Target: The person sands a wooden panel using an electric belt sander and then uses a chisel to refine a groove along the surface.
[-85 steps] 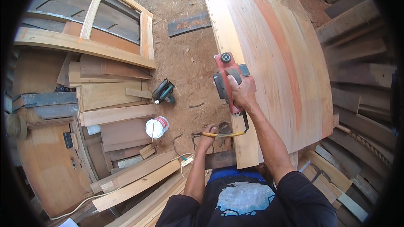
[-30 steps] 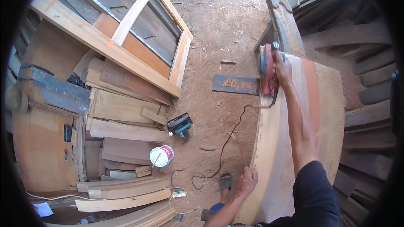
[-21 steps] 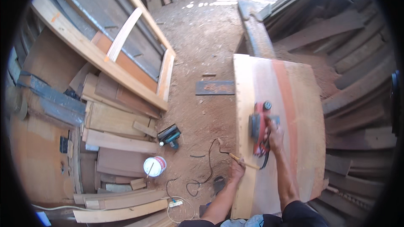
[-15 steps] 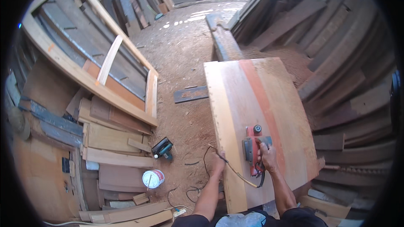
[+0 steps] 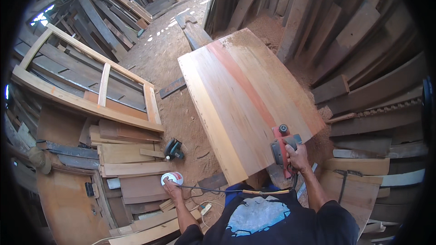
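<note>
My right hand (image 5: 297,157) is closed round the handle of a red and black electric hand planer (image 5: 279,147). The planer rests over the near right end of a wide wooden panel (image 5: 227,90), made of pale boards with a reddish stripe. Out to the left, my left hand (image 5: 172,190) grips the planer's dark power cord (image 5: 209,189), stretched across in front of my body. A tan wrapped section (image 5: 265,192) shows along this cord. Behind my left hand in the view is a white bucket (image 5: 174,178), partly covered by the fingers.
A green and black power tool (image 5: 174,149) sits on the dusty floor to the left. Beyond it leans a pale wooden frame (image 5: 103,84) over stacked boards. Planks (image 5: 363,31) line the right side. A hammer-like tool (image 5: 345,179) lies at right. A power strip (image 5: 205,209) lies near my left arm.
The planer has come back toward me, from the panel's middle to its near end. My left hand has swung out left, drawing the cord off the panel. The view has turned.
</note>
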### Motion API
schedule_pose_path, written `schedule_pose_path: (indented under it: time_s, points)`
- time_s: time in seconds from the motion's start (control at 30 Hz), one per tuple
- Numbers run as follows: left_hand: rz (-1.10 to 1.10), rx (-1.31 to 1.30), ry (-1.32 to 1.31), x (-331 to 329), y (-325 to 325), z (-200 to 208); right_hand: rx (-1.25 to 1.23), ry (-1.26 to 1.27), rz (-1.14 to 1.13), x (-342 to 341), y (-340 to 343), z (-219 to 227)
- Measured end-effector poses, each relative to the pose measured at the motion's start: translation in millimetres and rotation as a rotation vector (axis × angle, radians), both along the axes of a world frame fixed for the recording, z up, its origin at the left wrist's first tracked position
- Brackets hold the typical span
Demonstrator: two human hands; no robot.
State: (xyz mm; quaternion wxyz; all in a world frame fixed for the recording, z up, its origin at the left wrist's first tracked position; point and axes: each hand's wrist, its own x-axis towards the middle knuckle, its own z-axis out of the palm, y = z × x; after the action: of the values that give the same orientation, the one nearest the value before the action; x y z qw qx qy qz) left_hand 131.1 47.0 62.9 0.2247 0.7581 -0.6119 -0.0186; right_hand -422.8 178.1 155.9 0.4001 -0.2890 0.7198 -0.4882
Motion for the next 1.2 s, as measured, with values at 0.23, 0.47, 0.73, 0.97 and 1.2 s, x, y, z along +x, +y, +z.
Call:
schedule_pose_path:
  time_s: [0.23,0.47,0.73,0.97,1.2]
  points:
    - [-0.245,0.864,0.03,12.4,147.2,-64.5,0.066,0.009,-0.012,-30.9,87.6,-38.0]
    - [-0.617,0.984,-0.173,-84.2,139.6,-63.8,0.085,0.008,-0.26,-24.1,173.4,-17.1]
    - [-0.849,0.3,-0.094,-210.0,18.7,-35.9,0.184,0.005,-0.676,4.7,282.2,-39.7]
    - [-0.912,0.556,-0.401,-233.6,22.2,-78.6,0.229,0.019,-1.17,48.2,363.9,-26.6]
    - [-1.009,0.588,-0.431,-228.1,20.6,-81.2,-0.067,-0.153,-1.674,94.6,462.0,-70.0]
